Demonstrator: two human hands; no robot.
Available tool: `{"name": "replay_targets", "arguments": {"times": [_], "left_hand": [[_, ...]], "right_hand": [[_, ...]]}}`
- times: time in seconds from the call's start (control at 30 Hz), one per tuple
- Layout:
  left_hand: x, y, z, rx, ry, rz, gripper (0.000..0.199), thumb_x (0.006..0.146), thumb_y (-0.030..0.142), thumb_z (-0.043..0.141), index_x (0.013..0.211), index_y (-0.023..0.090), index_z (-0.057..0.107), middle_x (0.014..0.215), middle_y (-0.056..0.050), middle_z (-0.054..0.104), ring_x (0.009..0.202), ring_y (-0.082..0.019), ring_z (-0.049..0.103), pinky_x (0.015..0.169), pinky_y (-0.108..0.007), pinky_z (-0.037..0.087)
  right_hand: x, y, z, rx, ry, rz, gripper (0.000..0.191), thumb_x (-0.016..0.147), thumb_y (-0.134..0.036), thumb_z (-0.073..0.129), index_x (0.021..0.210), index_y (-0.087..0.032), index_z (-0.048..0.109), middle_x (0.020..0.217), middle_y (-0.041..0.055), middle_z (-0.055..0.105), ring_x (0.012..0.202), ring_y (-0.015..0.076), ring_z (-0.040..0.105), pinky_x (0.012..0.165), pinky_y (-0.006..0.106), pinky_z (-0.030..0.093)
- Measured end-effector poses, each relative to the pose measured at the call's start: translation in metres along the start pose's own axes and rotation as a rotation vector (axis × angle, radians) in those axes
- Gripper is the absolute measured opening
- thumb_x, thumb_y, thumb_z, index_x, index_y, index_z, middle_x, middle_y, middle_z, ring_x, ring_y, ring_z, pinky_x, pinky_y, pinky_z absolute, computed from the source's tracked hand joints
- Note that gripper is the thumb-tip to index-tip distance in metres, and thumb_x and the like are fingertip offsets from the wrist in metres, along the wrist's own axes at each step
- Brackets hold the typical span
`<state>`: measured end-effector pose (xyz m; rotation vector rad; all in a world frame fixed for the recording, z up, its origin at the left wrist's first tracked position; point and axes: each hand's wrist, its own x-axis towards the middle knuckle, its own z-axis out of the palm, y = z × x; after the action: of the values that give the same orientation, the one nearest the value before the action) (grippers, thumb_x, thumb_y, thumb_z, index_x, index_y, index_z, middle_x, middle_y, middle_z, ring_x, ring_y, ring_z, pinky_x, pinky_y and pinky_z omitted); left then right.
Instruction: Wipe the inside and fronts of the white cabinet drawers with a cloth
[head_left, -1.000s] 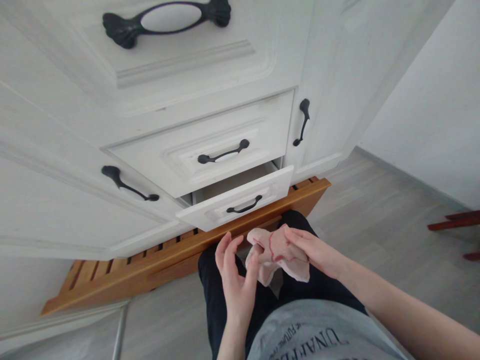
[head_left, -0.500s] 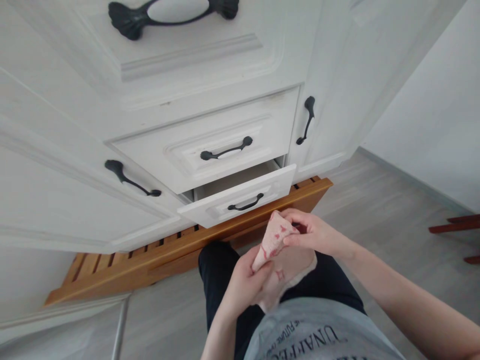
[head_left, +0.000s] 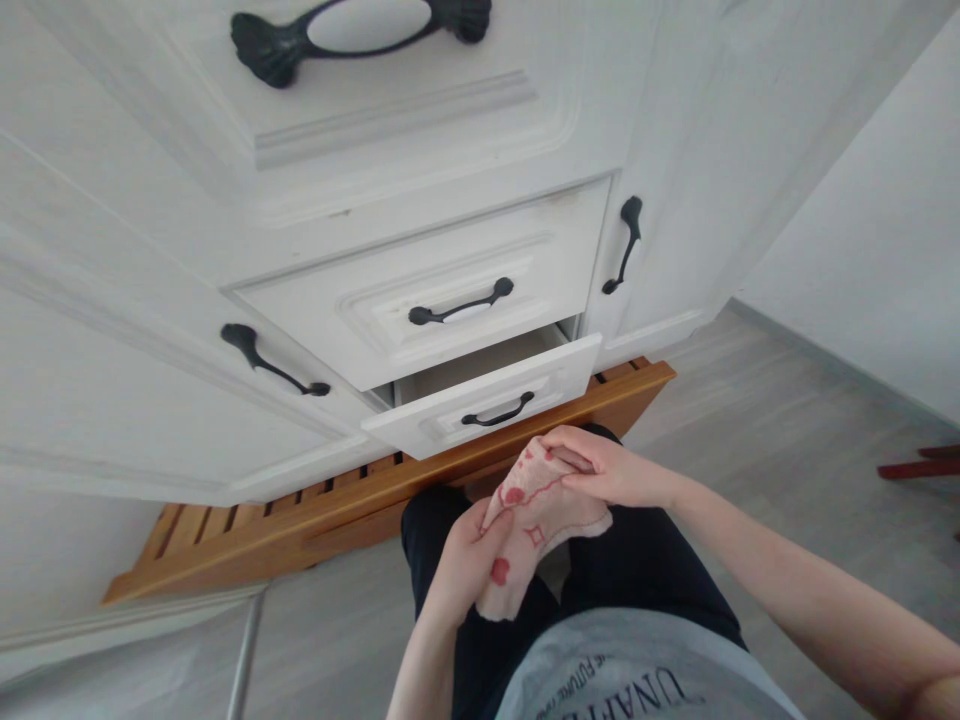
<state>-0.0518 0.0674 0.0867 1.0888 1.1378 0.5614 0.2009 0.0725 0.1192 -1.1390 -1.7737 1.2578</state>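
A pink cloth [head_left: 536,530] with red hearts and outlined shapes hangs between my hands, above my dark-trousered legs. My left hand [head_left: 476,555] pinches its left edge between thumb and fingers. At the upper right edge of the cloth, my right hand [head_left: 607,468] grips it the same way. Just beyond the hands, the lowest white drawer [head_left: 491,398] stands partly pulled out, with a black handle on its front. The part of its inside that shows is pale; the rest is hidden.
White cabinet doors with black handles flank a closed drawer [head_left: 465,290] above the open one. An orange-brown slatted wooden base [head_left: 390,500] runs below. Dark red wooden legs [head_left: 919,467] stand at the far right, and a metal-edged panel [head_left: 244,655] lies lower left.
The cloth has been spread wider and its lower part has swung left, showing more hearts. My left hand has moved slightly left and down. The view has shifted a little.
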Motion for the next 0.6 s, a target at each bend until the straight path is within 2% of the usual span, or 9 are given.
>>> {"name": "replay_targets", "arguments": {"times": [0.07,0.13,0.23,0.3,0.33,0.4,0.47,0.53,0.6], "left_hand": [[0.006,-0.009,0.004,-0.233,0.098,-0.020,0.047,0.074,0.054,0.078,0.104,0.018,0.072,0.098,-0.006,0.074,0.089,-0.020,0.066,0.081,-0.030,0.050],[0.011,-0.014,0.008,-0.454,0.192,-0.020,0.048,0.070,0.054,0.082,0.102,0.019,0.071,0.096,-0.004,0.073,0.087,-0.018,0.067,0.082,-0.030,0.052],[0.013,-0.017,0.011,-0.659,0.237,-0.078,0.047,0.070,0.056,0.083,0.091,0.016,0.069,0.086,-0.003,0.071,0.078,-0.016,0.065,0.079,-0.030,0.054],[0.012,-0.015,0.012,-0.737,0.208,-0.112,0.050,0.070,0.058,0.082,0.092,0.015,0.070,0.088,-0.006,0.072,0.081,-0.018,0.067,0.082,-0.033,0.055],[0.011,-0.014,0.012,-0.762,0.187,-0.113,0.052,0.070,0.059,0.081,0.095,0.014,0.070,0.093,-0.007,0.073,0.085,-0.019,0.068,0.086,-0.034,0.055],[0.012,-0.011,0.013,-0.782,0.140,-0.096,0.056,0.072,0.059,0.080,0.104,0.015,0.070,0.105,-0.010,0.073,0.097,-0.022,0.068,0.093,-0.035,0.054],[0.017,-0.009,0.013,-0.759,0.100,-0.054,0.056,0.077,0.057,0.077,0.115,0.017,0.068,0.116,-0.011,0.070,0.106,-0.023,0.067,0.098,-0.037,0.053],[0.028,-0.009,0.013,-0.595,0.150,0.057,0.054,0.085,0.055,0.068,0.127,0.021,0.061,0.127,-0.012,0.066,0.114,-0.025,0.065,0.100,-0.041,0.053],[0.043,-0.012,0.013,-0.231,0.306,0.269,0.052,0.092,0.048,0.059,0.139,0.025,0.052,0.143,-0.013,0.056,0.130,-0.028,0.057,0.108,-0.047,0.049]], "right_hand": [[-0.003,-0.007,0.018,-0.127,0.039,-0.098,0.039,0.087,-0.008,0.052,0.123,-0.021,0.058,0.127,0.0084,0.064,0.121,0.0196,0.060,0.108,0.039,0.045],[-0.010,-0.011,0.042,-0.190,0.031,-0.133,0.047,0.087,-0.009,0.054,0.132,-0.023,0.054,0.129,0.0089,0.065,0.121,0.0203,0.061,0.106,0.039,0.048],[-0.019,-0.004,0.076,-0.277,0.081,-0.166,0.069,0.083,-0.028,0.073,0.144,-0.021,0.043,0.146,0.0166,0.054,0.134,0.0285,0.054,0.107,0.044,0.050],[-0.021,0.010,0.092,-0.420,0.159,-0.245,0.093,0.074,-0.047,0.083,0.150,-0.016,0.038,0.158,0.0232,0.038,0.147,0.0377,0.038,0.113,0.054,0.043],[-0.020,0.018,0.097,-0.498,0.182,-0.285,0.100,0.072,-0.051,0.083,0.153,-0.016,0.036,0.162,0.0232,0.032,0.151,0.0403,0.029,0.116,0.058,0.038],[-0.016,0.032,0.099,-0.583,0.189,-0.333,0.091,0.082,-0.046,0.077,0.158,-0.022,0.033,0.164,0.0172,0.032,0.153,0.0381,0.024,0.120,0.060,0.033],[-0.010,0.041,0.093,-0.516,0.230,-0.294,0.065,0.094,-0.030,0.061,0.155,-0.030,0.040,0.158,0.0099,0.045,0.148,0.0296,0.039,0.119,0.052,0.039],[-0.002,0.045,0.079,-0.350,0.389,-0.151,0.049,0.097,-0.025,0.050,0.146,-0.029,0.052,0.144,0.0081,0.060,0.132,0.0244,0.057,0.110,0.043,0.049],[0.008,0.047,0.058,-0.210,0.627,0.028,0.041,0.096,-0.029,0.047,0.134,-0.024,0.063,0.128,0.0087,0.070,0.114,0.0245,0.068,0.100,0.040,0.056]]}}
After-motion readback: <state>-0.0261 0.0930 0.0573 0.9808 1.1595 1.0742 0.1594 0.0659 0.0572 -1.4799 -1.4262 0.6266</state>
